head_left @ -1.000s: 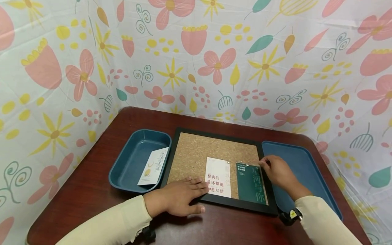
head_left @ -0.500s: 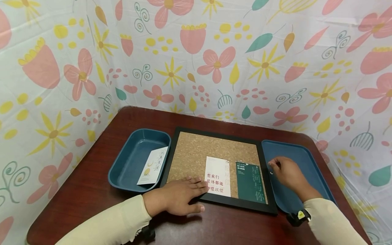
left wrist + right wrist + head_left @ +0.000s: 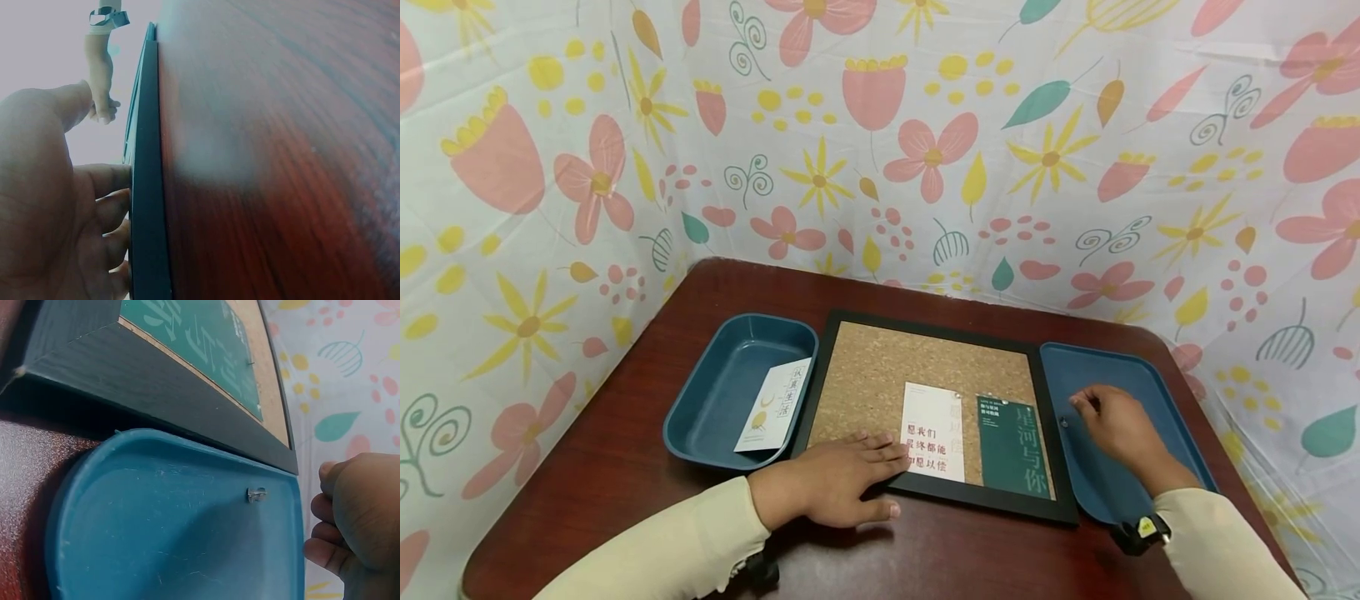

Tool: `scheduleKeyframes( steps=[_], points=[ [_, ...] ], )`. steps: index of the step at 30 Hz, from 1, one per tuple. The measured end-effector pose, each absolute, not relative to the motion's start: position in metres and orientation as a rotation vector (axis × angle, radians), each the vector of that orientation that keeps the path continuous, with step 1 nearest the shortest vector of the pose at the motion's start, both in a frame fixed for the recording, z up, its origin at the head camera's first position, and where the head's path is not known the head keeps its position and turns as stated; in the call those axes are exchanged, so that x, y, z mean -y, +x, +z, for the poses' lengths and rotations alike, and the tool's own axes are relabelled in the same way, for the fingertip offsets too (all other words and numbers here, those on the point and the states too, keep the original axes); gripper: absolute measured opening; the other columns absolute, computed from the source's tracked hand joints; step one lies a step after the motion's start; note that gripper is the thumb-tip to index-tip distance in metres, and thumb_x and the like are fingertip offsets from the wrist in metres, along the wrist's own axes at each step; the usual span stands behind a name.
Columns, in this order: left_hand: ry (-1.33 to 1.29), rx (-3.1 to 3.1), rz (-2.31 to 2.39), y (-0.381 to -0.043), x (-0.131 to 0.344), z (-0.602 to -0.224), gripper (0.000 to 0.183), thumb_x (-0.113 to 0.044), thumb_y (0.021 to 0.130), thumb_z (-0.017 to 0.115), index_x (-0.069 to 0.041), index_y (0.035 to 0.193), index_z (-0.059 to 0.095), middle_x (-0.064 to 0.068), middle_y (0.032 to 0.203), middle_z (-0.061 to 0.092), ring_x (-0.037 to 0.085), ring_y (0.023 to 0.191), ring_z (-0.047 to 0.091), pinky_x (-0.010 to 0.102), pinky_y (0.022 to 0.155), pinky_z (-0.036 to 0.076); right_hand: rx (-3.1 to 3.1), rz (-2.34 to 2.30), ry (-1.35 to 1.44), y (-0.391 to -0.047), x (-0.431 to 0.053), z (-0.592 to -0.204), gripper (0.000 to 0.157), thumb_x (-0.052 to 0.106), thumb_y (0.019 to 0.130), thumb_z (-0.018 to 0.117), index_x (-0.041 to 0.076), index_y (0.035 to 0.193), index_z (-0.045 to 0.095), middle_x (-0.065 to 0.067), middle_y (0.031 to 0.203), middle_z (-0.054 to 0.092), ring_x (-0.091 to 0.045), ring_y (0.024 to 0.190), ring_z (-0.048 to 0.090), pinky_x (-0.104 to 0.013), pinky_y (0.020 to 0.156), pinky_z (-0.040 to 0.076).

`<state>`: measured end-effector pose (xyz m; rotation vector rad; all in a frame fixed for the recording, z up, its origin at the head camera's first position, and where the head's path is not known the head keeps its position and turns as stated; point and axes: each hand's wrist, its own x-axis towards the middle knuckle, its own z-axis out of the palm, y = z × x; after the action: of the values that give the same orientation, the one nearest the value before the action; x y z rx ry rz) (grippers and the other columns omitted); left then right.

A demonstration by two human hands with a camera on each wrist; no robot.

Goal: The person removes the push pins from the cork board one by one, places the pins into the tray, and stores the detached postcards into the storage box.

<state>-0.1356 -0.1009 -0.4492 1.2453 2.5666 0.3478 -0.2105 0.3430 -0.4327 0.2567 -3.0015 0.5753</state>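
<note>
My left hand [image 3: 842, 482] lies flat with straight fingers on the near left part of a black-framed cork board [image 3: 872, 358], fingertips by a white card [image 3: 934, 429] with red print. Right of that card, a green card [image 3: 1015, 450] lies on the cork. Small clear pins show at both cards' top edges. Over a shallow blue tray [image 3: 1150, 392] hovers my right hand [image 3: 1120, 425], fingers curled. In the right wrist view I see nothing between its fingers, though a tiny thing could be hidden. A clear push pin [image 3: 256, 494] lies in the tray.
Left of the board stands a deeper blue tray [image 3: 707, 387] with another white card [image 3: 772, 404] leaning on its right side. All rest on a dark red wooden table [image 3: 880, 558]. A flower-patterned cloth [image 3: 880, 167] hangs behind and at the sides.
My right hand has moved right, from the green card's top right corner to above the right tray, bringing the pin there into view. The left hand has stayed in place.
</note>
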Motion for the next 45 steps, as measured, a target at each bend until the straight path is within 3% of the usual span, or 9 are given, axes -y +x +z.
scheduleKeyframes(
  steps=[15,22,29,39,45],
  points=[
    [1.239,-2.563,0.342,-0.136,0.101,-0.449,0.074,-0.068,0.104,0.029,-0.021,0.161,0.036,-0.007,0.167,0.027,0.018,0.155,0.017,0.041,0.124,0.017,2.997,0.576,0.317,-0.221,-0.322,-0.43,0.018,0.019,0.105,0.062,0.002,0.101,0.067,-0.007,0.084,0.06,-0.019,0.067,0.052,-0.037,0.056,0.042],
    [1.228,-2.554,0.356,-0.135,0.101,-0.447,0.073,-0.067,0.104,0.031,-0.021,0.161,0.037,-0.006,0.167,0.028,0.018,0.155,0.017,0.041,0.124,0.017,3.011,0.571,0.385,-0.228,-0.293,-0.43,0.019,0.018,0.104,0.063,0.002,0.112,0.07,-0.015,0.105,0.066,-0.029,0.088,0.058,-0.044,0.066,0.047],
    [1.235,-2.558,0.339,-0.134,0.1,-0.447,0.073,-0.067,0.104,0.03,-0.022,0.161,0.036,-0.007,0.167,0.028,0.018,0.155,0.017,0.04,0.124,0.017,2.982,0.552,0.529,-0.232,-0.267,-0.433,0.018,0.015,0.102,0.066,0.002,0.114,0.071,-0.016,0.11,0.066,-0.037,0.103,0.057,-0.053,0.078,0.049],
    [1.238,-2.567,0.33,-0.135,0.1,-0.447,0.073,-0.067,0.104,0.03,-0.022,0.161,0.037,-0.007,0.166,0.029,0.018,0.155,0.017,0.04,0.124,0.017,2.922,0.543,0.751,-0.242,-0.233,-0.444,0.01,0.014,0.099,0.071,0.008,0.106,0.075,-0.003,0.102,0.071,-0.029,0.101,0.064,-0.051,0.086,0.054],
    [1.251,-2.567,0.334,-0.135,0.1,-0.448,0.073,-0.067,0.105,0.029,-0.02,0.161,0.037,-0.006,0.166,0.029,0.018,0.155,0.018,0.041,0.124,0.017,2.912,0.564,0.821,-0.243,-0.219,-0.448,0.01,0.013,0.098,0.072,0.011,0.108,0.074,-0.003,0.105,0.071,-0.027,0.099,0.066,-0.048,0.085,0.056]
  ],
)
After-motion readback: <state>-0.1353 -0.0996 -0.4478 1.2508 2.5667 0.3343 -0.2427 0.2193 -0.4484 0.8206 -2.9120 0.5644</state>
